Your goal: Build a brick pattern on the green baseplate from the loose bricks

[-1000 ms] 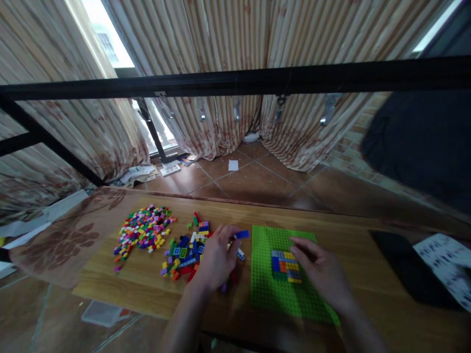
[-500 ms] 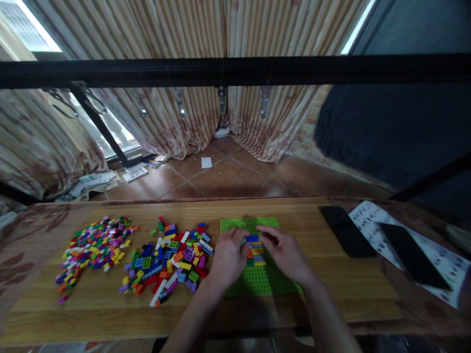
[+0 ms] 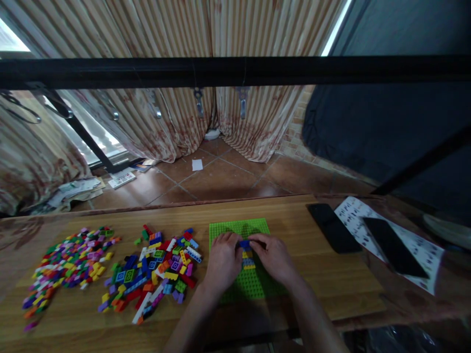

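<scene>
A green studded baseplate [image 3: 250, 289] lies on the wooden board, with a small block of toy building bricks [image 3: 249, 263] near its middle, yellow and grey-blue rows showing. At the far end of that block sits a blue brick [image 3: 244, 243]. My left hand [image 3: 225, 257] is curled against the brick's left side, its thumb and fingers drawn together. From the right, my right hand [image 3: 271, 254] meets the same brick with thumb and forefinger closed on it. Part of the brick block is hidden behind my left hand.
Larger loose bricks [image 3: 152, 272] lie in a heap left of the baseplate, with a pile of small bricks [image 3: 73, 260] farther left. On the right are a black phone [image 3: 333, 228], a printed sheet [image 3: 353, 220] and another dark phone-like slab [image 3: 395, 246]. A black bar [image 3: 228, 72] crosses beyond the board.
My view has turned a little to the right, so everything sits farther left. My right hand has come in closer, and its fingers now touch the blue brick opposite my left hand.
</scene>
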`<state>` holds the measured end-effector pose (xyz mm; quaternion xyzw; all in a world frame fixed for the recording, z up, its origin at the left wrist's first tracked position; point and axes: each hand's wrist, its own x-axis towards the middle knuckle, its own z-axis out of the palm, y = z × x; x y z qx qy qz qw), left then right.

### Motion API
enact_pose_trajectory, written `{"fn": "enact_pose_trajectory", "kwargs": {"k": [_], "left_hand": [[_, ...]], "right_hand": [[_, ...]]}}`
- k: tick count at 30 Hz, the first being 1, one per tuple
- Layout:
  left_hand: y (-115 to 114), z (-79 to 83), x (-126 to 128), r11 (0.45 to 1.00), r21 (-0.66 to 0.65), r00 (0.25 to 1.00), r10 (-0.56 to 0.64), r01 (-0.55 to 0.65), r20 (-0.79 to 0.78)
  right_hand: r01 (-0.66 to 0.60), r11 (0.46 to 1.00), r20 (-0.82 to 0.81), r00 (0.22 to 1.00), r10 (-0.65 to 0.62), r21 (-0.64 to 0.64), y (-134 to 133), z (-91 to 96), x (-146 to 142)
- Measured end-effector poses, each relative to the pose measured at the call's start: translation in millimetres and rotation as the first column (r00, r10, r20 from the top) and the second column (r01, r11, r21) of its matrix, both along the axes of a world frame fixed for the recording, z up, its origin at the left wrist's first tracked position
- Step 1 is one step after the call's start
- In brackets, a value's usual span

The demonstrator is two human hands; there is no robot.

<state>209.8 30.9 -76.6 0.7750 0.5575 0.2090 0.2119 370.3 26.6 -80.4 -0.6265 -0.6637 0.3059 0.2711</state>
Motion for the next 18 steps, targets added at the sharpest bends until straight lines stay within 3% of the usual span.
{"fn": "enact_pose_trajectory", "kwargs": {"k": [6,12,18], "left_hand": [[1,-1.6,-6,0.999,-0.019,0.995,-0.036,0.038,0.091],[6,-7.9,-9,0.997,-0.072,0.968,0.050,-0.033,0.247],[9,-11.5,-3,0.994,-0.099,0.957,0.073,-0.047,0.279]], "right_hand": [[0.016,1.000,0.010,1.000,-0.016,-0.006,1,-2.0,-4],[0.018,0.999,0.054,0.998,-0.016,-0.037,2,0.3,-5],[-0.005,0.999,0.057,0.998,0.007,-0.044,2,2.3,-4]]}}
